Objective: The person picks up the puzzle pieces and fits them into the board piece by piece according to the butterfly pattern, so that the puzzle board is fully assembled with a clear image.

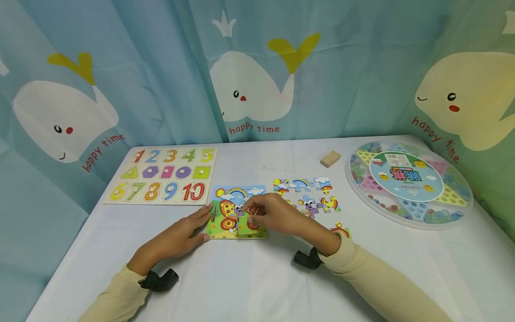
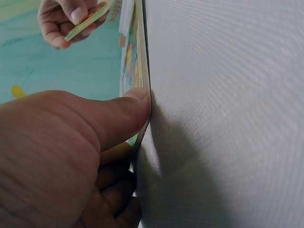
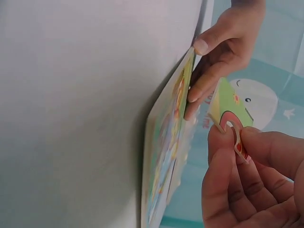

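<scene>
A picture puzzle board (image 1: 217, 229) with a rainbow, a tree and a cartoon figure lies flat on the table. At its near left corner my left hand (image 1: 177, 235) holds it, thumb (image 2: 135, 107) against the near edge and fingers along the left edge. Over the board's right half, my right hand (image 1: 277, 212) pinches a green puzzle piece (image 3: 232, 102) between thumb and fingertips. The piece bears part of a red ring and has a curved notch; in the right wrist view it is raised and tilted. To the right lie several loose puzzle pieces (image 1: 310, 205), partly behind my right hand.
A number and shape board (image 1: 161, 181) lies at the back left. A round clear box of marbles (image 1: 408, 183) sits at the right, with a small wooden block (image 1: 330, 158) left of it. A whale-print curtain (image 1: 161, 89) hangs behind the table.
</scene>
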Demonstrator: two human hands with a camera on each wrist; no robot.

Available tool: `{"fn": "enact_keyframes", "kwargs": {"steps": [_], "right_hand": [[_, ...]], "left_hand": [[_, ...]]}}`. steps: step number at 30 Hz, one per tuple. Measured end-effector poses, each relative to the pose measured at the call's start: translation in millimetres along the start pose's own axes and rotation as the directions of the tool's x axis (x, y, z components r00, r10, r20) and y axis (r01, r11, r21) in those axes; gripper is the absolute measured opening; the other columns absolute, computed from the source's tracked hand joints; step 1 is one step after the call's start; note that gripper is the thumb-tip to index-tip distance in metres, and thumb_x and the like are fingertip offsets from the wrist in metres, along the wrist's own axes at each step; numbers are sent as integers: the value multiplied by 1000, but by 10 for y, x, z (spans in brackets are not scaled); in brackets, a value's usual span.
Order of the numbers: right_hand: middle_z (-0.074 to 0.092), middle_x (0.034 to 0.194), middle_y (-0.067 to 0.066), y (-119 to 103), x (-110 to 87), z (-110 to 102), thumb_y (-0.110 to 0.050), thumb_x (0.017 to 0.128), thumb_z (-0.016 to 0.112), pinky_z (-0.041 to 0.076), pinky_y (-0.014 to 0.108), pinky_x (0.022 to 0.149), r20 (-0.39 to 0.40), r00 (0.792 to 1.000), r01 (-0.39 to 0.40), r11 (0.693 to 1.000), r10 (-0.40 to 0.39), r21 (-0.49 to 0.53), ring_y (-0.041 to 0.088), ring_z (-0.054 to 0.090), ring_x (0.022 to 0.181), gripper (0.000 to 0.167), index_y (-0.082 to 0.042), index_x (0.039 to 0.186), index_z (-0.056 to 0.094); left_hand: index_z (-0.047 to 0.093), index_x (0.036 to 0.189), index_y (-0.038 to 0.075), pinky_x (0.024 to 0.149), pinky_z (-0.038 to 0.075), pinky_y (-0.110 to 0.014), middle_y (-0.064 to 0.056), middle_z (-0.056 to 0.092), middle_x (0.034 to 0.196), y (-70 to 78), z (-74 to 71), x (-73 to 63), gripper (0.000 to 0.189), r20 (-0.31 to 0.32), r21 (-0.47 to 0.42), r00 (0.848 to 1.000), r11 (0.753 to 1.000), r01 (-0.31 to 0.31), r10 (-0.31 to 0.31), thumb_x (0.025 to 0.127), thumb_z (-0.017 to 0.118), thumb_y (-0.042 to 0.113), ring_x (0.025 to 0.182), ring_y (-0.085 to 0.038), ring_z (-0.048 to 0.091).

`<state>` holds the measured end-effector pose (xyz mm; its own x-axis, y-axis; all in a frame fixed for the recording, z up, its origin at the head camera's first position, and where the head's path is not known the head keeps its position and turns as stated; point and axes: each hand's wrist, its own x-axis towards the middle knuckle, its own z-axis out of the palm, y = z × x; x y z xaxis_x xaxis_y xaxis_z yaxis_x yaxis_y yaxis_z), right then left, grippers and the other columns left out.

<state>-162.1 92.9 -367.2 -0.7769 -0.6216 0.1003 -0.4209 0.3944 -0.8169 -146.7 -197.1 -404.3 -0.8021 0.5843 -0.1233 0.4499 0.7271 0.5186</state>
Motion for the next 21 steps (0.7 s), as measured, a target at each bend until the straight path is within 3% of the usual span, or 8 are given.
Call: {"fn": "enact_keyframes", "kwargs": {"steps": [12, 21], "right_hand": [[62, 83, -3, -29, 192, 146, -3, 88, 70, 48, 25, 55, 5, 999, -32, 999, 32, -18, 12, 56, 61, 19, -3, 107, 69], [62, 75, -2, -3, 354, 237, 4, 87, 64, 44, 22, 52, 12, 999, -36, 999, 36, 14, 13, 60, 60, 20, -1, 106, 69]], "left_hand": [[38, 146, -5, 112, 27, -50, -9, 20, 160, 13, -9, -13, 62, -9, -8, 999, 999, -38, 38, 96, 64, 21, 145, -31, 19], [37, 147, -3, 112, 27, -50, -7, 19, 160, 3, -12, -17, 62, -8, -8, 999, 999, -36, 36, 96, 64, 21, 145, -30, 19]]}}
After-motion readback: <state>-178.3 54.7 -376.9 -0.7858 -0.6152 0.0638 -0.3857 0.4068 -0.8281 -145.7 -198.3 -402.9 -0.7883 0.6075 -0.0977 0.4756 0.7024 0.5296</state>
